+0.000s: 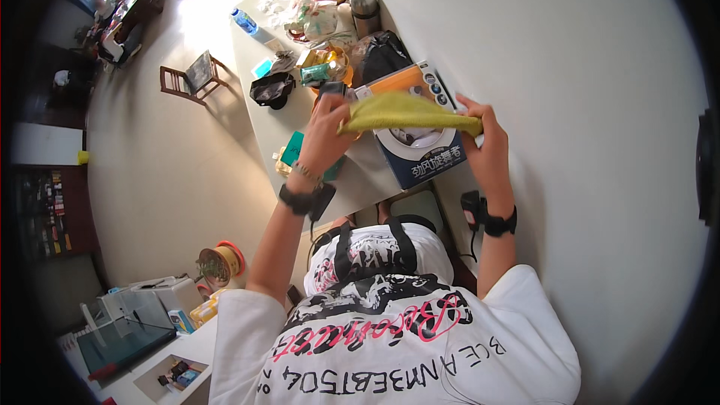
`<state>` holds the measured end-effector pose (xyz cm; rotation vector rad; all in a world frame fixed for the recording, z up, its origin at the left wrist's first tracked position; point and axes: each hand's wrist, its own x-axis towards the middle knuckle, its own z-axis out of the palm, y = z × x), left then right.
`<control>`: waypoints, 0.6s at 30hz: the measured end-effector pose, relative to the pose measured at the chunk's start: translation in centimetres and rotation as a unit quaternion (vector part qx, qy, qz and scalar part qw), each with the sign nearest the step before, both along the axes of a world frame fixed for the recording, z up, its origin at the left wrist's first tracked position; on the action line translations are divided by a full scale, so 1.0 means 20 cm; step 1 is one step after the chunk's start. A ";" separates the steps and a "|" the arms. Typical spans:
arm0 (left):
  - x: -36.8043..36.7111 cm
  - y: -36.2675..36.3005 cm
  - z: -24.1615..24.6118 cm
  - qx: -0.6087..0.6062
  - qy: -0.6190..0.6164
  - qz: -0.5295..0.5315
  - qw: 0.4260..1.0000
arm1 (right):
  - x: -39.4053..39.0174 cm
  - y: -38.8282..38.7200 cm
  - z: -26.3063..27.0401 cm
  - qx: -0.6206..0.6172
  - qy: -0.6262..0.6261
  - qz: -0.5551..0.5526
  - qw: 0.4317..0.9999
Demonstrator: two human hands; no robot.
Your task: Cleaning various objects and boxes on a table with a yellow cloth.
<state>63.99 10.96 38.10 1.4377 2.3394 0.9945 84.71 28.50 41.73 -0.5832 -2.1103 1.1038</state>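
Note:
A yellow-green cloth (413,112) is stretched between my two hands, above the table. My left hand (326,132) pinches its left end, and my right hand (486,138) grips the right end. Behind and below the cloth lies a printed cardboard box (430,162) in blue, orange and white, bearing writing; the cloth hides its middle. Close to my left wrist, a green box (293,149) and a small yellowish packet (282,164) rest on the table (365,180), partly covered by my hand and forearm.
Beyond the box stand a black bag (385,56), a grey thermos (365,8) and plastic bags (315,19). A black cap (272,89) and a blue bottle (244,21) are along the left side. A wall (579,124) borders the right; a wooden chair (194,79) stands left.

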 end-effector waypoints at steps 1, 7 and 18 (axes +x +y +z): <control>-0.02 0.06 -0.03 0.000 0.001 0.003 1.000 | -0.04 0.03 -0.05 0.000 0.001 0.003 1.000; 0.07 0.23 -0.59 -0.085 0.039 -0.063 0.994 | -0.05 0.11 -0.53 0.082 -0.174 0.034 0.981; 0.45 0.12 -0.52 -0.119 0.110 -0.217 0.963 | 0.27 -0.15 -0.59 -0.006 -0.226 -0.034 0.974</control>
